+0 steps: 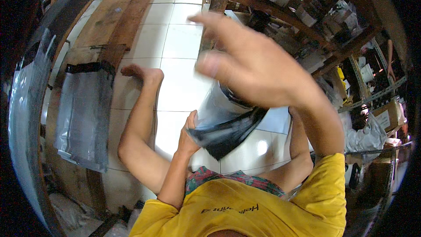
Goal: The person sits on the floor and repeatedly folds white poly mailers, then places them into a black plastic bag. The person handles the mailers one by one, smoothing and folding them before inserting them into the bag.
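In my left hand (pixel 187 137) is the edge of a plastic bag (pixel 228 134), with the fingers closed on it. The bag is clear-grey with a black band and hangs tilted between my knees, a little blurred. My right hand (pixel 250 66) is raised high in front of me, above the far end of the bag, and smeared by motion. Its thumb and fingers are stretched out and apart, with nothing seen in them. Part of the bag is hidden behind this hand.
At my left, a stack of similar clear-grey plastic bags (pixel 83 114) lies by a long wooden board (pixel 112 17). White floor tiles (pixel 180 39) run ahead between my bare legs. Crowded wooden shelves (pixel 280 6) stand to the right, with a cardboard box (pixel 388 116) and a crumpled white plastic bag (pixel 366 136).
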A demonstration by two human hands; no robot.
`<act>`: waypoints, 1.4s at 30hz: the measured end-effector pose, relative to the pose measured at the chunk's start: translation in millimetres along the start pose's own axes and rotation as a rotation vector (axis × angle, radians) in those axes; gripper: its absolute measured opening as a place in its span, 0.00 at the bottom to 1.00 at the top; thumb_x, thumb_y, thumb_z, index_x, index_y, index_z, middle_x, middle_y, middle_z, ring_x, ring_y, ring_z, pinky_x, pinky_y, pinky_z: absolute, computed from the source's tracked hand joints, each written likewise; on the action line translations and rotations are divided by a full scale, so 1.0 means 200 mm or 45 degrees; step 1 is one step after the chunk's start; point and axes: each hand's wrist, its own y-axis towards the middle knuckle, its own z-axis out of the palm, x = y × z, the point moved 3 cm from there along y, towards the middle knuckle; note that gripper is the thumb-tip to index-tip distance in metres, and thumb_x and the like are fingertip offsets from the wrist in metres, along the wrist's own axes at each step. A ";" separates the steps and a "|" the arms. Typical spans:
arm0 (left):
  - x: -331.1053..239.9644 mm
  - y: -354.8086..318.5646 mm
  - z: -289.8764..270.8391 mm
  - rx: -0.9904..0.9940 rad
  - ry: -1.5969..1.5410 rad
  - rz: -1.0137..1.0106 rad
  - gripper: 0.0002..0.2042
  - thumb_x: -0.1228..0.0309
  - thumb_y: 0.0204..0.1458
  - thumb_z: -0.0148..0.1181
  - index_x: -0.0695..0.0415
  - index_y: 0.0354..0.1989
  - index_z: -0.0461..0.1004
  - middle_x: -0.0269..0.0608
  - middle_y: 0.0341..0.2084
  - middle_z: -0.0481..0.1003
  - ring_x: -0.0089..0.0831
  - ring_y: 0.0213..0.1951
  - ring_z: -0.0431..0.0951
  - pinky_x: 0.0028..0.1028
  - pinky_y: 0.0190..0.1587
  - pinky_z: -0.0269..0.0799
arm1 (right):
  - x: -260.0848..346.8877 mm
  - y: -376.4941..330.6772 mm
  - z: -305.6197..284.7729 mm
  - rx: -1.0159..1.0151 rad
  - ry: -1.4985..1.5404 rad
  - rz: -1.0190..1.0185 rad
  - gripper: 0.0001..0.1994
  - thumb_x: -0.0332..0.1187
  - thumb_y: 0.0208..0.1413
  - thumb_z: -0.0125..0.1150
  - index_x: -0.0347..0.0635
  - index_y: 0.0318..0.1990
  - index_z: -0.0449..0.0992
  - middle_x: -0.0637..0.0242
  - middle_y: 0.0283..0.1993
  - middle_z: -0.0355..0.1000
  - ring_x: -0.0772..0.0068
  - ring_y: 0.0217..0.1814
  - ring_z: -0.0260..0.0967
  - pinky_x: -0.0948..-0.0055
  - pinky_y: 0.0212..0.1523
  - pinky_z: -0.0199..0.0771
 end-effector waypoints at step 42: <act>0.24 0.35 -0.39 -0.569 -1.049 -0.742 0.27 0.69 0.64 0.57 0.73 0.65 0.59 0.56 0.56 0.72 0.46 0.56 0.76 0.44 0.56 0.76 | -0.55 -0.39 1.49 0.364 0.165 0.307 0.57 0.63 0.42 0.74 0.48 0.76 0.52 0.40 0.78 0.45 0.28 0.79 0.41 0.38 0.75 0.47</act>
